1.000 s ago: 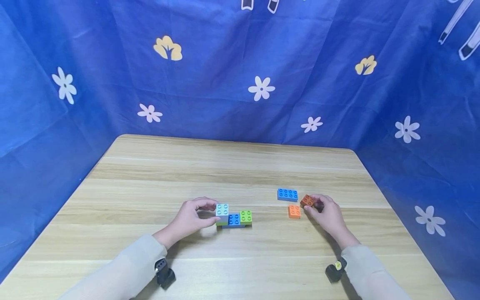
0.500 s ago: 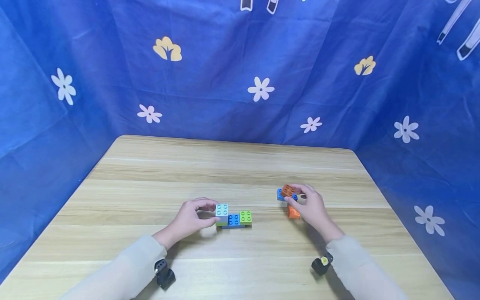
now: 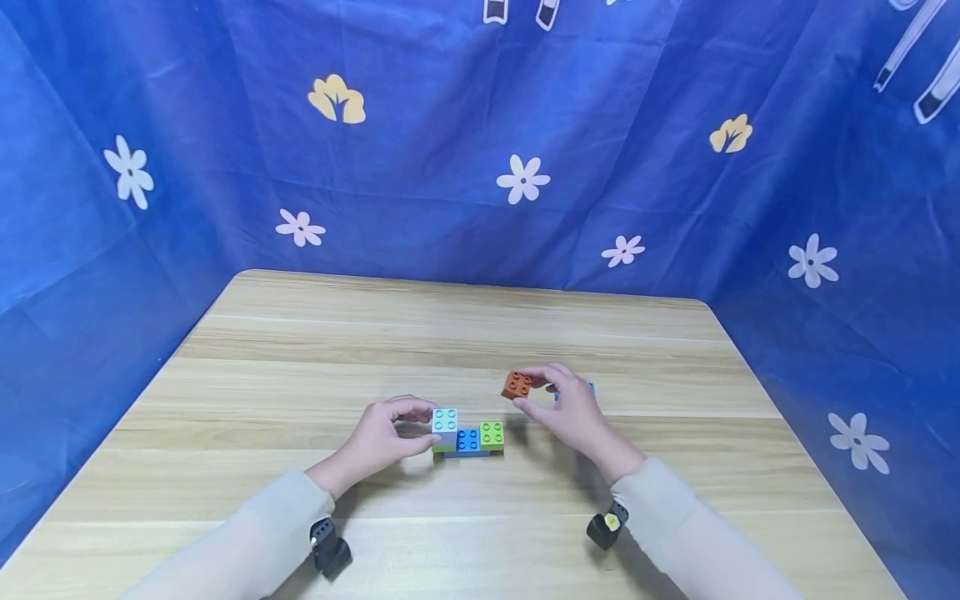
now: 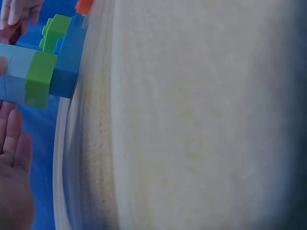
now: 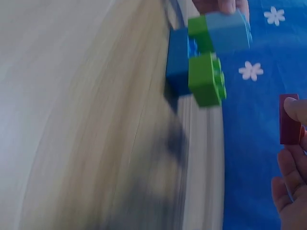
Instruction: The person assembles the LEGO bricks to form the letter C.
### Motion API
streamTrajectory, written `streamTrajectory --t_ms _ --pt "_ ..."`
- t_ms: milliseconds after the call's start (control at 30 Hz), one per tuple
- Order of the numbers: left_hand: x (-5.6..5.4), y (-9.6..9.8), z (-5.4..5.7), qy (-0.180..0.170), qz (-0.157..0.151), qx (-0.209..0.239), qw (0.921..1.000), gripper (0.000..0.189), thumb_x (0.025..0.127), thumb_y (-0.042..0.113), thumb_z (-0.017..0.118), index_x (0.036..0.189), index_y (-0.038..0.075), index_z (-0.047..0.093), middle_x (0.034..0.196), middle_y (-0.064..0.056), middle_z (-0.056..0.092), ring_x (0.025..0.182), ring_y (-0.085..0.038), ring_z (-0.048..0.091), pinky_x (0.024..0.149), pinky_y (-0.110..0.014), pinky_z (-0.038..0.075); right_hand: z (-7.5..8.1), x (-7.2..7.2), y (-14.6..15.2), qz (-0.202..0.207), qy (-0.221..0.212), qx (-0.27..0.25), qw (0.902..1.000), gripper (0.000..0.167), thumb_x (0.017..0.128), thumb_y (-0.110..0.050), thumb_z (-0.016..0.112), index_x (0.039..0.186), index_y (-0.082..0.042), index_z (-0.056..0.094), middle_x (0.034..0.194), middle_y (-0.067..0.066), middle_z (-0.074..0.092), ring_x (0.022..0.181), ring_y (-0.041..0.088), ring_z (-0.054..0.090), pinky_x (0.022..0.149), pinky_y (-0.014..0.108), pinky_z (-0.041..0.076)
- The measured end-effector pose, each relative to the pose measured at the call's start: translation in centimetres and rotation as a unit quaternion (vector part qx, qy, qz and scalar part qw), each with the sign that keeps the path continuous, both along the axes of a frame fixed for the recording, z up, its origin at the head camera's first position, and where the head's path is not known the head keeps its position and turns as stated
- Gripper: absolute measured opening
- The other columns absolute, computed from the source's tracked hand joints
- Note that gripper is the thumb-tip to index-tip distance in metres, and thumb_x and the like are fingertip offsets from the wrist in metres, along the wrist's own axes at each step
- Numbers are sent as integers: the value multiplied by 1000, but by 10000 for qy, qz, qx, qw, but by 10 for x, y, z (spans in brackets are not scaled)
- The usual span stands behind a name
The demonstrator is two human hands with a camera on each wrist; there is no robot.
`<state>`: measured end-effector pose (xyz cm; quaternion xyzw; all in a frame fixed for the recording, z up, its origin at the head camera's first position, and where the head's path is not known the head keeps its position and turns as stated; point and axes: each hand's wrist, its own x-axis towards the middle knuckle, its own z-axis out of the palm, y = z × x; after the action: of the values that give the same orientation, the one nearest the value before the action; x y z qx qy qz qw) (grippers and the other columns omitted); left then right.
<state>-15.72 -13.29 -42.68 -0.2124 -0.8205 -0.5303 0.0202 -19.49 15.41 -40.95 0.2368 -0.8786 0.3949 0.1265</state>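
Observation:
On the table stands a small brick build: a blue brick point(image 3: 468, 440) at the bottom, a green brick point(image 3: 492, 433) on its right end, and on its left end another green brick point(image 4: 40, 79) under a light blue brick point(image 3: 444, 422). My left hand point(image 3: 381, 435) pinches the light blue brick between thumb and fingers. In the air to the right and slightly beyond the build, my right hand point(image 3: 573, 410) pinches a reddish-brown brick point(image 3: 516, 385), studs up and a little turned. The right wrist view shows this brown brick point(image 5: 289, 120) apart from the build.
Behind my right hand lies a second blue brick point(image 3: 591, 388), mostly hidden. An orange brick point(image 4: 84, 6) shows at the top of the left wrist view. The wooden table point(image 3: 450, 333) is bounded by a blue patterned cloth point(image 3: 420, 208) at the back and sides.
My right hand has lifted the brown brick from beside the orange brick and carried it left over the loose blue brick toward the build. The left hand has stayed in place.

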Motion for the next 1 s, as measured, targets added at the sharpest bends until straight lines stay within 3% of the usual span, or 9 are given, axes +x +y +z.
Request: streamTrajectory --t_ms 167,400,467,700,933,1000 --pt "-8 -5 -17 23 9 -3 10000 36 74 8 82 106 3 68 100 -5 67 92 -26 65 86 -44 51 5 3 -20 462 47 196 9987 41 79 -22 79 115 -10 65 104 -1 64 93 14 59 81 40 52" --pt "-10 -6 -20 102 -39 45 9999 36 73 11 82 106 5 68 100 -4 67 91 -24 65 85 -41 52 11 8 -43 986 -285 317 9942 42 81 -26 77 119 -13 64 105 -5 61 96 12 57 84 40 50" --pt "-8 -5 -18 130 -31 33 9999 35 73 6 81 105 2 68 100 -6 67 91 -27 65 85 -44 52 13 9 -48 1093 -354 334 9928 42 82 -27 76 120 -14 64 105 -7 61 97 10 56 84 38 50" --pt "8 2 17 134 -86 -87 9998 30 74 -5 77 102 -5 67 99 -14 67 90 -36 64 84 -52 51 14 10 -60 1484 -374 292 9878 41 82 -26 77 119 -13 64 107 -6 61 97 10 56 85 40 50" --pt "-7 -4 -17 271 -30 -97 9996 34 73 3 81 105 2 69 103 -7 67 90 -24 66 84 -42 52 13 10 -66 1614 -402 497 9848 40 82 -25 77 118 -12 65 105 -6 61 97 11 56 84 33 49" --pt "-9 -6 -20 286 -49 -72 9996 34 74 7 81 105 4 69 103 -5 68 90 -21 65 84 -39 53 13 10 -68 1657 -417 554 9837 40 82 -24 77 118 -12 65 104 -6 61 97 9 55 85 32 49"
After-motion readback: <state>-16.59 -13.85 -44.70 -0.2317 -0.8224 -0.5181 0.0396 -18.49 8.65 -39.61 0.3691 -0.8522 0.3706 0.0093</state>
